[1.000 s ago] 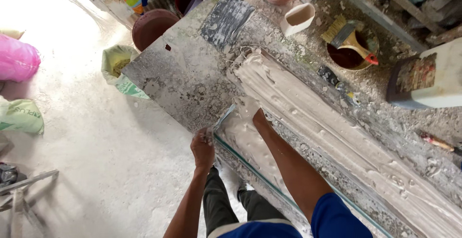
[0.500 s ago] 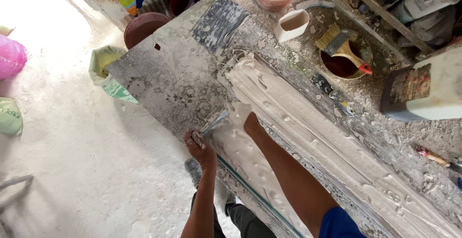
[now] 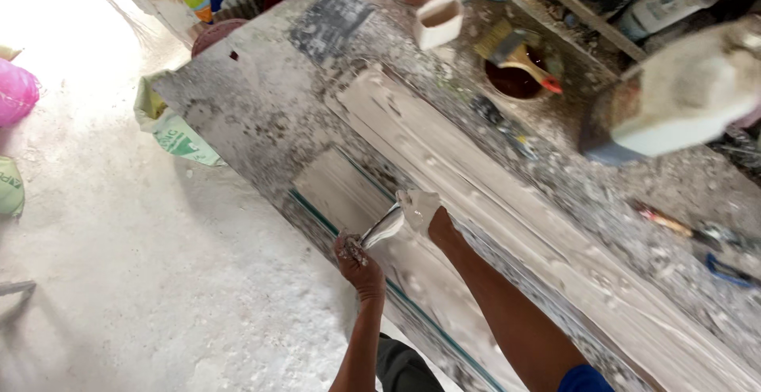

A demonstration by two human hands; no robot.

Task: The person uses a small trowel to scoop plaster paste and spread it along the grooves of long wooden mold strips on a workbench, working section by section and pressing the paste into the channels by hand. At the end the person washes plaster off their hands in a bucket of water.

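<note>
— Where do your hands sit on the bench?

— Your left hand (image 3: 361, 263) is at the near edge of the plaster-crusted workbench (image 3: 261, 114), holding the metal scraper blade (image 3: 382, 229); your right hand (image 3: 420, 210) touches the blade's far end, on the long white plaster moulding (image 3: 507, 202).

— And beyond them?

— Far right of the moulding, a wooden-handled brush (image 3: 515, 51) lies across a round pot (image 3: 515, 81), with a small white cup (image 3: 440, 21) to its left.

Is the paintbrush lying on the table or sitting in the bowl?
In the bowl. The paintbrush leans across the dark round bowl, its bristles pointing up-left over the rim and its red-tipped handle sticking out right.
</note>
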